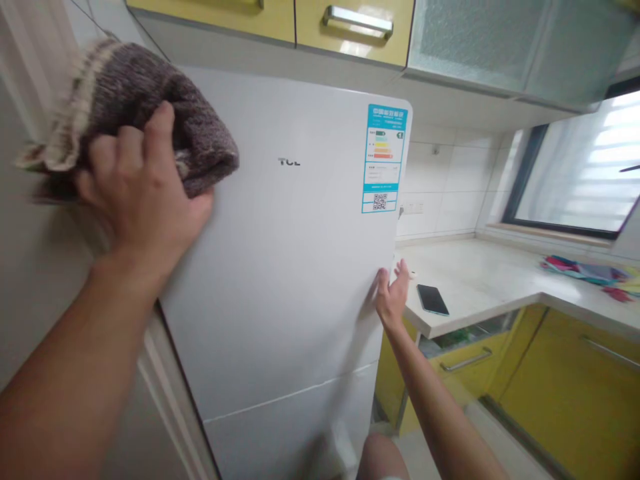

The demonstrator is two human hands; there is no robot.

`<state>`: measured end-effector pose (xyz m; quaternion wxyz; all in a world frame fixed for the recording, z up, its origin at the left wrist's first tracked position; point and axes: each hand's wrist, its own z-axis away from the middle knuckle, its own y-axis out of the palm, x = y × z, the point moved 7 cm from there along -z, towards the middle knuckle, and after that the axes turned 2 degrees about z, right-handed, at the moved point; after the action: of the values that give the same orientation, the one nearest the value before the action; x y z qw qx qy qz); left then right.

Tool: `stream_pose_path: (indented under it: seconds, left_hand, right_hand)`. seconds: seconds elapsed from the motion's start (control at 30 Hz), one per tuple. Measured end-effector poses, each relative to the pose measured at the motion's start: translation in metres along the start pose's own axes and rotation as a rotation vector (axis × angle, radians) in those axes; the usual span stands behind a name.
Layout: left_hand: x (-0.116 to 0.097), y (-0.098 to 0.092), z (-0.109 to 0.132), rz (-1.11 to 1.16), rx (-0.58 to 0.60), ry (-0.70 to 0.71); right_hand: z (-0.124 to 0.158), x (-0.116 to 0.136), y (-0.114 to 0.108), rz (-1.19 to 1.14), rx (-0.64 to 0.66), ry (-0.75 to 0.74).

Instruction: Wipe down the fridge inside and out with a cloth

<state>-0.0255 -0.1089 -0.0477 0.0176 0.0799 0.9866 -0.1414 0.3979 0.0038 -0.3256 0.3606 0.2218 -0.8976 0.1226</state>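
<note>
A folded dark brown towel (200, 123) with a cream fringed edge is bunched in my left hand (145, 180), its fingers curled into the cloth. It is at the upper left of the white refrigerator (285, 260), over its door edge. Lower down on the opposite side, my right hand (393, 293) rests against the fridge door's right edge, thumb at the front and fingers extended along the side. A blue and white energy label (384, 159) is stuck on the door's upper right, and a TCL logo (289, 162) shows near the top middle.
Right of the fridge, a white countertop (480, 267) carries a phone (433, 300) and a heap of colourful cloths (585, 272). Yellow cabinets (565, 373) stand below it. Overhead are a yellow cupboard (350, 47) and frosted glass doors (480, 47). A window (580, 167) is at right.
</note>
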Motion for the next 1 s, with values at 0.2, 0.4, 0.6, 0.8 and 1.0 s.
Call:
stream_pose_path:
  seconds: [0.2,0.4,0.6,0.8,1.0]
  left_hand:
    - [-0.07,0.076,0.065,-0.174,0.198,0.464]
    - [-0.112,0.114,0.201,0.042,0.239,1.216]
    - [-0.071,0.083,0.068,0.02,0.095,0.789]
    - [-0.069,0.045,-0.092,0.089,-0.098,0.208]
    - [-0.207,0.113,-0.018,0.065,0.091,0.845]
  right_hand:
    - [0.005,-0.028,0.027,0.067,0.067,0.152]
    - [0.005,-0.026,0.023,0.102,0.078,0.138]
    - [0.006,-0.028,0.024,0.096,0.084,0.143]
    - [0.008,-0.03,0.026,0.115,0.055,0.147]
    - [0.007,-0.033,0.026,0.087,0.058,0.108]
